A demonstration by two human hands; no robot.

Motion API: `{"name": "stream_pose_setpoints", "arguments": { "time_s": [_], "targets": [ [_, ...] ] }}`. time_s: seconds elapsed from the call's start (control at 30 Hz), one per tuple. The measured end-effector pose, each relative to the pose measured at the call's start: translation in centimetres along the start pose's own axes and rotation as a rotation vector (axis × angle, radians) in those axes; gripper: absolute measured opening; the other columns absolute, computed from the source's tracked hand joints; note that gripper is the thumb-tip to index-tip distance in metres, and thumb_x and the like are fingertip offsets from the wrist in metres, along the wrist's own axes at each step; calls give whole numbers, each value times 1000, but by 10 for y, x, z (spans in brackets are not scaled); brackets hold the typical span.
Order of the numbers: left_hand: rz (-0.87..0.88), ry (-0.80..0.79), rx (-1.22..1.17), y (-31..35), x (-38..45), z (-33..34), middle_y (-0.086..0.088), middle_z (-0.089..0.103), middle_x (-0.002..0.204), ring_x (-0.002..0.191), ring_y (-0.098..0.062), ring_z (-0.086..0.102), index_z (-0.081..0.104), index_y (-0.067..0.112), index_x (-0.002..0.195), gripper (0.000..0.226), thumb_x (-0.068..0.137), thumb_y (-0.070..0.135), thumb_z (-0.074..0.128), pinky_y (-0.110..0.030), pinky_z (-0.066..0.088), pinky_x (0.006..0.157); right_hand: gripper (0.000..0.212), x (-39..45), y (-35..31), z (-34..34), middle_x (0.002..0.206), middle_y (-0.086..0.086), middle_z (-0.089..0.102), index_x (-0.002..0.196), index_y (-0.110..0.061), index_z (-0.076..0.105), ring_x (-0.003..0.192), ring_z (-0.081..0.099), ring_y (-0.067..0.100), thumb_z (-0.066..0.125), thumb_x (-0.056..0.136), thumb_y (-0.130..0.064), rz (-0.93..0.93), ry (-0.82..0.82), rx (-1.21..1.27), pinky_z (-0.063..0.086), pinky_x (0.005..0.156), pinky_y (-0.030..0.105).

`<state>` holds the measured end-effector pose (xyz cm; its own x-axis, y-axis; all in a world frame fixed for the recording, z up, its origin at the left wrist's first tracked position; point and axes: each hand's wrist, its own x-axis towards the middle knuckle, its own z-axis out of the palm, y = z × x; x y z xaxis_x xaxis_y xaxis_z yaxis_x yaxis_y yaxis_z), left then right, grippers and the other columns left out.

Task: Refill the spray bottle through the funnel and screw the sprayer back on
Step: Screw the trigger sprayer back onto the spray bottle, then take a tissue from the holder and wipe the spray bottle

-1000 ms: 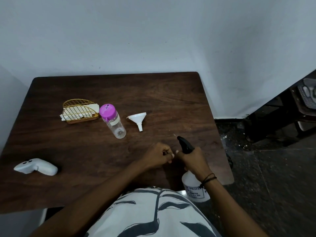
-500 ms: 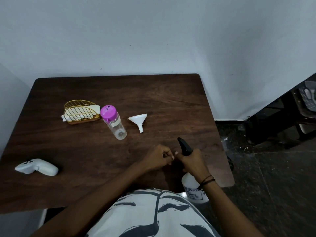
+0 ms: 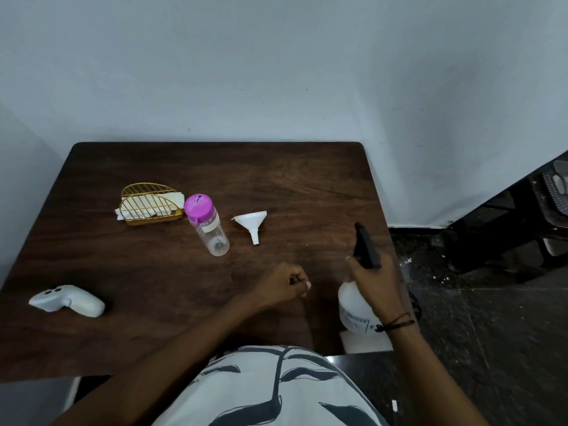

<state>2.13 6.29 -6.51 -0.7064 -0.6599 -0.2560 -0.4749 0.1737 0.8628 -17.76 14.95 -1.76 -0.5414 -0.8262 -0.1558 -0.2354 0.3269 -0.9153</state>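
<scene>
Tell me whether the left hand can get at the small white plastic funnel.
Probably yes: the left hand, curled and holding nothing, has only bare brown table between it and the funnel.

A single wide-angle view from the person's head looks forward and steeply down over their patterned shirt (image 3: 270,392) onto the dark wooden table (image 3: 215,167). It sits close above the near edge, faces the pale wall (image 3: 276,72) behind, and takes in dark floor (image 3: 491,333) at right.

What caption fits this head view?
Right hand grips the spray bottle at the table edge; funnel lies unused.
</scene>
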Motion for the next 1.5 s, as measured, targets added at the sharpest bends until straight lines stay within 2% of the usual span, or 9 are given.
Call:
{"name": "stream_pose_setpoints", "arguments": {
  "time_s": [0.1, 0.23, 0.33, 0.57, 0.67, 0.83, 1.0, 1.27, 1.5],
  "targets": [
    [-6, 25, 15, 0, 0, -2, 6, 75, 76, 66, 5, 63, 73, 17, 80, 15, 92, 20, 66, -10, 46, 64, 8, 23, -4, -12, 83, -7, 70, 91, -25, 69, 80, 67, 1, 72, 87, -19, -96, 123, 39, 50, 70, 13],
    [-24, 30, 19, -2, -1, -5, 7, 75, 76, 68, 0, 64, 73, 17, 79, 16, 93, 20, 65, -23, 51, 68, 16, 58, 1, -17, 100, -3, 73, 104, -22, 72, 102, 68, 20, 71, 87, -22, -93, 241, 170, 53, 93, 44],
    [-30, 35, 33, 0, -2, -7, 9, 75, 77, 71, -5, 66, 73, 19, 79, 17, 93, 21, 65, -22, 51, 69, 16, 75, 5, -16, 101, 0, 73, 103, -26, 71, 103, 68, 26, 70, 87, -25, -82, 282, 238, 52, 96, 52],
    [-53, 38, 84, 0, -1, -11, 13, 74, 76, 75, -3, 68, 73, 21, 82, 15, 93, 24, 64, -17, 50, 72, 16, 83, 14, -6, 91, -23, 72, 96, -37, 70, 92, 64, -8, 76, 82, -34, -95, 305, 221, 46, 79, 8],
    [-54, 34, 96, 2, 0, -12, 10, 75, 78, 74, -1, 68, 74, 20, 83, 15, 93, 24, 64, -17, 50, 72, 35, 86, 20, -7, 96, -13, 69, 105, -29, 64, 90, 63, -3, 82, 76, -36, -70, 276, 134, 52, 83, 27],
    [-37, 68, 100, 11, 1, -17, 10, 75, 82, 77, -2, 68, 74, 19, 86, 13, 93, 24, 65, -14, 50, 69, 102, 56, 28, -7, 153, 12, 30, 151, -15, 24, 136, 35, 24, 87, 71, -24, 47, 259, 27, 34, 112, 43],
    [10, 202, 61, 19, -3, -33, 10, 74, 85, 79, -1, 67, 73, 22, 86, 9, 90, 23, 65, -21, 52, 71, 60, -16, 21, 24, 135, 14, 45, 133, -13, 44, 126, 43, 30, 74, 81, -18, -222, 520, -86, 40, 103, 48],
    [119, 505, 25, 59, -6, -95, 8, 72, 90, 84, -1, 66, 72, 18, 96, 11, 92, 14, 64, -17, 51, 73, 9, 3, -97, 89, 92, -3, 65, 91, -17, 67, 89, 61, 13, 68, 88, -9, -513, 31, -54, 51, 79, 30],
    [130, 841, 45, 71, -36, -181, 5, 72, 87, 80, -5, 68, 71, 15, 100, 15, 93, 11, 58, -24, 54, 69, 5, 33, -191, 167, 86, -6, 65, 87, -17, 67, 82, 61, 5, 62, 90, -15, -615, -161, 11, 47, 70, 16]
  ]
}}
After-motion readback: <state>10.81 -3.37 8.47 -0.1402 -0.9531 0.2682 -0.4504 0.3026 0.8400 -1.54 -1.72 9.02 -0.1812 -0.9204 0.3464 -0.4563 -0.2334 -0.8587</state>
